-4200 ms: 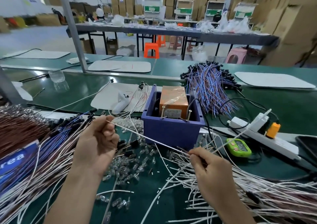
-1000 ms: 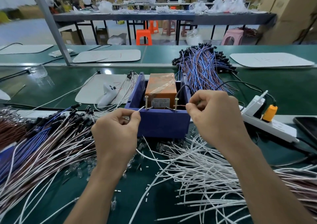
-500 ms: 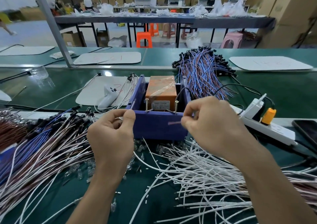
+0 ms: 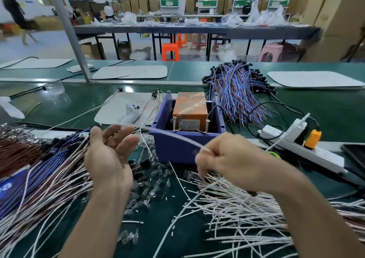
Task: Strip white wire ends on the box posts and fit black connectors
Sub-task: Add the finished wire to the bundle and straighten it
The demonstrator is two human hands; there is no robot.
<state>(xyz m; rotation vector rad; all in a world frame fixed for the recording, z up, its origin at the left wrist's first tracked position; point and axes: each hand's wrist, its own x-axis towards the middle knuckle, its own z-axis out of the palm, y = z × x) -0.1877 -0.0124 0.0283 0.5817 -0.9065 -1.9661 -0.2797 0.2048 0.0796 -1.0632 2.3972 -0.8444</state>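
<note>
White thin wire (image 4: pixel 178 137), blurred, runs from our right grip (image 4: pixel 233 159), which pinches one end, leftward across the front of the purple plastic box (image 4: pixel 173 153) toward our left grip (image 4: pixel 109 155), spread open palm-up and holding nothing, over the green desk (image 4: pixel 325 111).

A grey post (image 4: pixel 67 30) rises from the green bench (image 4: pixel 189 74). Beyond it a long grey table (image 4: pixel 177 30) carries plastic bags (image 4: pixel 254 18), with an orange stool (image 4: pixel 170 51) and a pink stool (image 4: pixel 270 52) by its legs. Cardboard boxes (image 4: pixel 333 15) line the far wall and right side; the floor (image 4: pixel 55 48) is pale
</note>
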